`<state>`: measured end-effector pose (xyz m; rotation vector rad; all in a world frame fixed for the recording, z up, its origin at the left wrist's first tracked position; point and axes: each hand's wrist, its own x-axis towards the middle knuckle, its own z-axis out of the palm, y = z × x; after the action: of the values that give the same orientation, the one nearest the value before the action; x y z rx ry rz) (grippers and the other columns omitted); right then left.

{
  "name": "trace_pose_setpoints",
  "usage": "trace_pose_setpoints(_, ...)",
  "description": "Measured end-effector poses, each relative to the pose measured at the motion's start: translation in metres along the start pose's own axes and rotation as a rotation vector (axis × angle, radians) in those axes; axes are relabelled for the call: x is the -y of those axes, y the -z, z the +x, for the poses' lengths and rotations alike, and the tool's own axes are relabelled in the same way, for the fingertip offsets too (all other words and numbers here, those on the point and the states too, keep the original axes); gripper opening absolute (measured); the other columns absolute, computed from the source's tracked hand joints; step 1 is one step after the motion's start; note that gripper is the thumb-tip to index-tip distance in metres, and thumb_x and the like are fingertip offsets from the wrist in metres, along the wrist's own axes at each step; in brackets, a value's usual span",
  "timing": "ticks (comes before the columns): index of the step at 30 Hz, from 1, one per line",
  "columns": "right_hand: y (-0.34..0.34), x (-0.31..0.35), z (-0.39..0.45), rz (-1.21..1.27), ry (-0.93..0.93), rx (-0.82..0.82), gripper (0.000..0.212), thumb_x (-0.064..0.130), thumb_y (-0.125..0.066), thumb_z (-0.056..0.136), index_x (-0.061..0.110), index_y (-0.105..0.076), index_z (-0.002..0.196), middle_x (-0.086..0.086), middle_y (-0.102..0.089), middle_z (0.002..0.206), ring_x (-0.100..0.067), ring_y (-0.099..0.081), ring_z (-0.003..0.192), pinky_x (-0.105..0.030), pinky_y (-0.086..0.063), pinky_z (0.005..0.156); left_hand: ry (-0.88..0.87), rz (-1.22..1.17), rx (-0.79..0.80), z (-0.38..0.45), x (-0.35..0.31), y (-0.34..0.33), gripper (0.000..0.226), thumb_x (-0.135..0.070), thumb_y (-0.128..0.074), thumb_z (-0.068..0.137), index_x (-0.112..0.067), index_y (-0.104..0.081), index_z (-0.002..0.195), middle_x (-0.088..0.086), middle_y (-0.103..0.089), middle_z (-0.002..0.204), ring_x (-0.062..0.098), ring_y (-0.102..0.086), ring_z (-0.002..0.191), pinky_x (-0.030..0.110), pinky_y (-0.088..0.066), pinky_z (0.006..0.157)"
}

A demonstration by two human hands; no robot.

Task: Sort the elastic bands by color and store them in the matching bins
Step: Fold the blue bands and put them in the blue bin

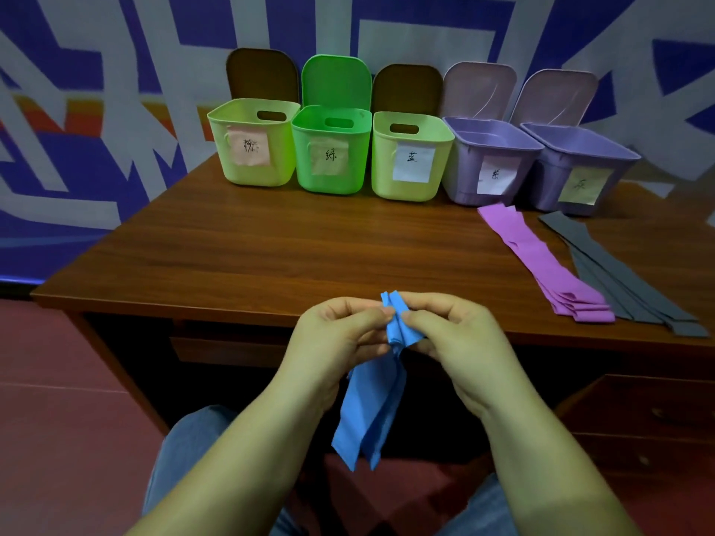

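Blue elastic band [371, 404] is pinched at its folded top between the left hand [336, 338] and the right hand [460, 338], thumbs and forefingers of both clamped on it from either side, held just in front of the near edge of the bench [271, 249]. Its loose lengths hang down between the wrists toward the person's lap. Beyond the right hand and off to that side, a stack of purple bands [541, 261] lies flat on the bench, with a stack of grey bands [619, 272] just beside it, farther right. Well past both hands, along the far edge, stand five open bins in a row, each with a paper label: a yellow-green bin [251, 148], a green bin [332, 156], another yellow-green bin with a white label [410, 160] straight ahead, then a purple bin [491, 164] and a second purple bin [580, 176].
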<state>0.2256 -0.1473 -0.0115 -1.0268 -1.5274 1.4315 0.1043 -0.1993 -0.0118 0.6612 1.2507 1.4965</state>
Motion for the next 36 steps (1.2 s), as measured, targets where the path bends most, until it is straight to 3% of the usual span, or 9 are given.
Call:
trace_pose_setpoints(6, -0.001, -0.002, 0.001, -0.056, 0.075, -0.043, 0.026, -0.001, -0.065, 0.082, 0.024, -0.075, 0.082, 0.000, -0.075, 0.085, -0.018, -0.071, 0.085, -0.038, -0.057, 0.084, 0.001, -0.018, -0.025, 0.005, 0.002, 0.002, 0.008, -0.006, -0.069, 0.081, -0.009, -0.067, 0.074, 0.005, -0.070, 0.064, 0.008, -0.065, 0.055, 0.018, -0.053, 0.053)
trace_pose_setpoints(14, -0.004, -0.008, 0.005, 0.012, 0.040, -0.083, 0.026, -0.003, -0.063, 0.083, 0.021, -0.073, 0.078, -0.005, -0.074, 0.079, -0.020, -0.071, 0.077, -0.038, -0.059, 0.075, 0.016, -0.033, -0.043, 0.010, 0.006, 0.000, 0.008, -0.006, -0.069, 0.080, -0.009, -0.067, 0.073, 0.008, -0.071, 0.068, 0.011, -0.067, 0.060, 0.019, -0.054, 0.055)
trace_pose_setpoints(20, -0.003, -0.008, 0.007, 0.021, 0.065, -0.069, 0.026, -0.005, -0.061, 0.084, 0.019, -0.073, 0.085, 0.002, -0.075, 0.081, -0.009, -0.071, 0.077, -0.025, -0.057, 0.072, 0.021, -0.037, -0.042, 0.015, 0.003, -0.005, 0.009, -0.004, -0.067, 0.081, -0.008, -0.067, 0.074, 0.010, -0.072, 0.070, 0.010, -0.067, 0.059, 0.017, -0.053, 0.052)
trace_pose_setpoints(28, -0.005, -0.009, 0.008, 0.135, 0.032, -0.066, 0.027, -0.003, -0.061, 0.084, 0.019, -0.075, 0.090, 0.000, -0.075, 0.093, -0.014, -0.070, 0.094, -0.038, -0.053, 0.091, 0.055, -0.087, -0.035, 0.019, -0.002, -0.007, 0.007, -0.004, -0.067, 0.081, -0.007, -0.066, 0.074, 0.007, -0.071, 0.066, 0.009, -0.066, 0.056, 0.017, -0.054, 0.052)
trace_pose_setpoints(36, -0.006, -0.009, 0.009, 0.163, 0.023, -0.077, 0.025, -0.003, -0.058, 0.087, 0.015, -0.074, 0.094, -0.004, -0.075, 0.096, -0.017, -0.069, 0.097, -0.040, -0.052, 0.095, 0.061, -0.096, -0.015, 0.019, -0.005, -0.008, 0.010, -0.004, -0.066, 0.081, -0.010, -0.067, 0.073, 0.004, -0.071, 0.064, 0.007, -0.066, 0.056, 0.017, -0.053, 0.053)
